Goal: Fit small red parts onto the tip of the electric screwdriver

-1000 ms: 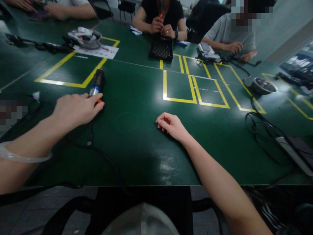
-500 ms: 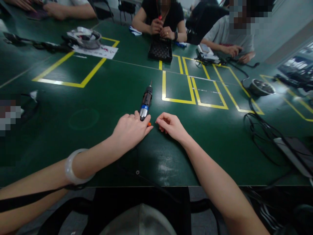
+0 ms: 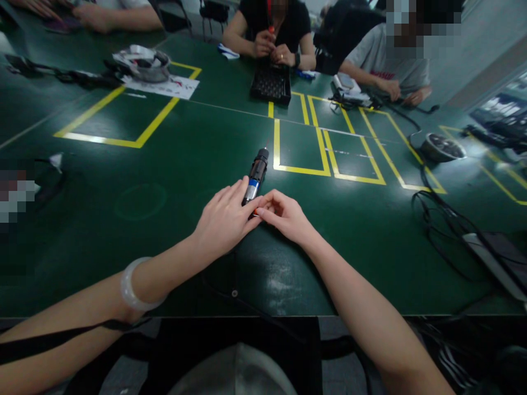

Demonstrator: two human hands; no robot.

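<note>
An electric screwdriver (image 3: pixel 255 174), black with a blue and silver band, points away from me above the green table (image 3: pixel 173 181). My left hand (image 3: pixel 224 216) is at its rear end, with long, fairly straight fingers along its left side and the thumb across the near end. My right hand (image 3: pixel 284 214) is closed in a pinch, its fingertips meeting my left thumb. A small orange piece (image 3: pixel 256 212) shows at the right fingertips; most of it is hidden. A pale bangle (image 3: pixel 130 285) circles my left wrist.
Yellow tape frames (image 3: pixel 302 171) mark the table. Across it, a person's hands (image 3: pixel 272 49) work above a black tray (image 3: pixel 270 88). Black cables (image 3: pixel 436 214) and a white-edged device (image 3: pixel 489 263) lie at right. A round metal container (image 3: pixel 442 147) stands beyond; another (image 3: pixel 150 66) is at far left.
The screwdriver has shifted right and its bit looks shorter. My left fingers have straightened alongside it. My right hand has moved left, closing at the orange piece.
</note>
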